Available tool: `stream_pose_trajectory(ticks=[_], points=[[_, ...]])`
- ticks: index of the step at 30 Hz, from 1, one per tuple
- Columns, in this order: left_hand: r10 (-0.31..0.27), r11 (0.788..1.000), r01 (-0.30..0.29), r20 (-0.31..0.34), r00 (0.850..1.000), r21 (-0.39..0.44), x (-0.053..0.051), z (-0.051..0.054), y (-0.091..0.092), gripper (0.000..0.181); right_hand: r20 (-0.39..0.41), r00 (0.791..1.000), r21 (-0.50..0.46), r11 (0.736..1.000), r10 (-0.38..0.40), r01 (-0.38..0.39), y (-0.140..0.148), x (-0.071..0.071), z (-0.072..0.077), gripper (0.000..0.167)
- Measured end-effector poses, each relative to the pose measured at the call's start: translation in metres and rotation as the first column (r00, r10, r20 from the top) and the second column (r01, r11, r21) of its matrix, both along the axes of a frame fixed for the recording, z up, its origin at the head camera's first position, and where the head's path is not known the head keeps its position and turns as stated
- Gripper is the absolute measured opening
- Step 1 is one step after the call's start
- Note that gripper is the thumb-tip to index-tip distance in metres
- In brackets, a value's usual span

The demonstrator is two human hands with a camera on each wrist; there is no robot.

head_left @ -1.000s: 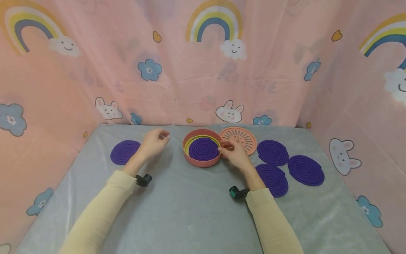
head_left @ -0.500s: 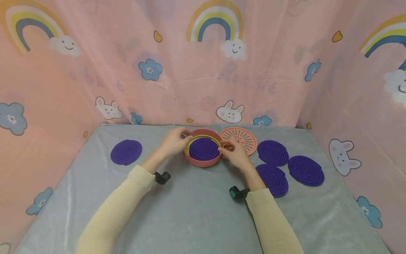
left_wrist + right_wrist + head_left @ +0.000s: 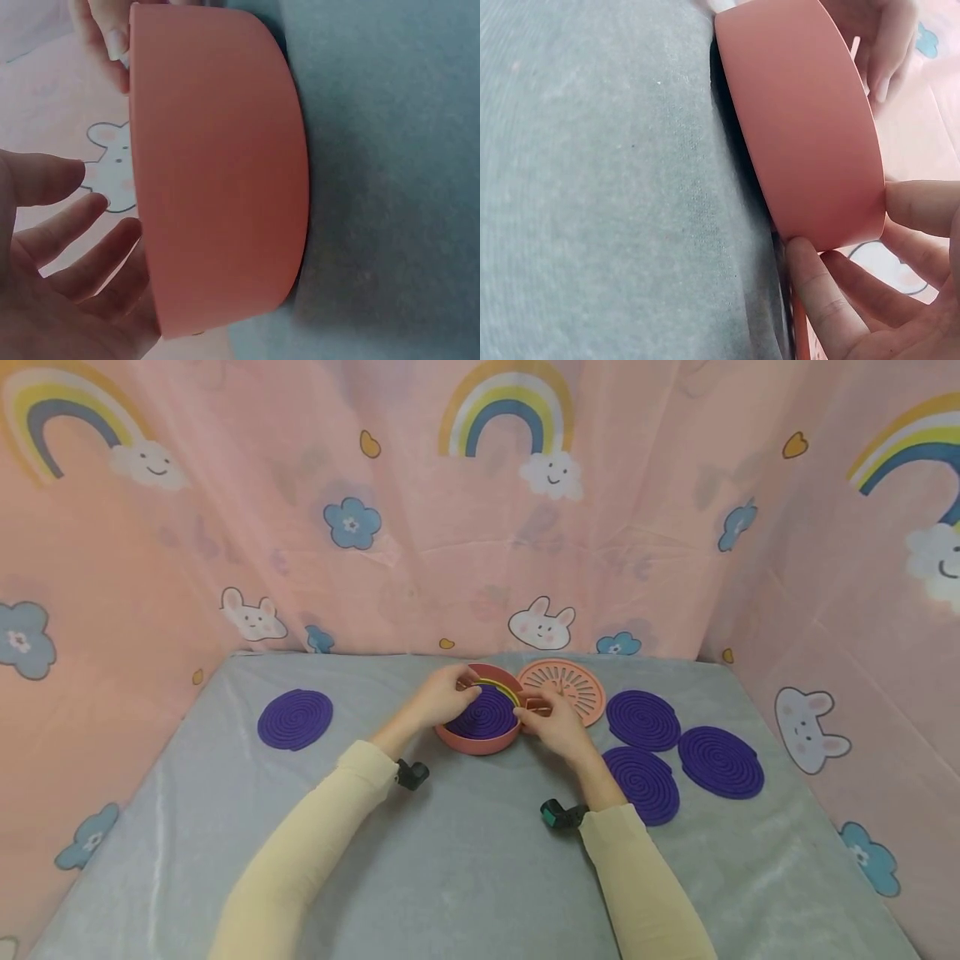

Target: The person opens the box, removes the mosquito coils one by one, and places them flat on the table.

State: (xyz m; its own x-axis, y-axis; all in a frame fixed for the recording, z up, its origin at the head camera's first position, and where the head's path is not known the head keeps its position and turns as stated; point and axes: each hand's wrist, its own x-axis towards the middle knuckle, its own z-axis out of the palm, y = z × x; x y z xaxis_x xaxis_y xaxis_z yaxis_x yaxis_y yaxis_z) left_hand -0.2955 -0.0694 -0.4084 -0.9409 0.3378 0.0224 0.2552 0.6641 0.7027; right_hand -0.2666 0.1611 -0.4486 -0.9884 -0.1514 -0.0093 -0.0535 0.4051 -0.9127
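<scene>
A round pink mosquito coil box (image 3: 480,746) stands on the table with a purple mosquito coil (image 3: 487,714) inside it. Part of a yellow ring (image 3: 504,687) shows along the box's inner wall. My left hand (image 3: 444,695) reaches over the left rim, its fingertips above the coil. In the left wrist view, its thumb and forefinger are apart, and the lower fingers pass behind the rim. My right hand (image 3: 557,720) grips the box's right side; in the right wrist view, a fingertip (image 3: 802,247) presses low on the wall while the thumb (image 3: 922,204) touches the rim.
The pink slotted lid (image 3: 573,687) lies behind my right hand. Several purple coils lie apart on the grey cloth: one coil (image 3: 295,719) at left, others such as this coil (image 3: 722,762) at right. Pink curtains (image 3: 465,568) enclose the table's back and sides.
My left hand has moved right from beside the far-left coil to over the box's left rim. My right hand has stayed on the box, which has hardly moved.
</scene>
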Motion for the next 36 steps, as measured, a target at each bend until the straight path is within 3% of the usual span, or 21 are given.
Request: stream_pose_trajectory(ticks=[8, 25, 36], points=[[0.010, 1.000, -0.009, 0.033, 0.999, -0.026, -0.009, -0.005, 0.011, 0.033, -0.007, 1.000, -0.005, 1.000, -0.003, 0.003, 0.001, 0.000, 0.000, 0.039], [0.043, 0.976, -0.034, 0.037, 0.998, -0.217, -0.008, -0.009, 0.023, 0.039, -0.019, 1.000, -0.011, 1.000, 0.002, -0.002, 0.000, 0.000, -0.001, 0.039], [0.047, 0.987, -0.050, -0.028, 0.999, -0.151, -0.006, -0.018, 0.020, 0.041, 0.001, 1.000, -0.032, 0.999, 0.001, -0.001, 0.000, 0.001, 0.000, 0.038]])
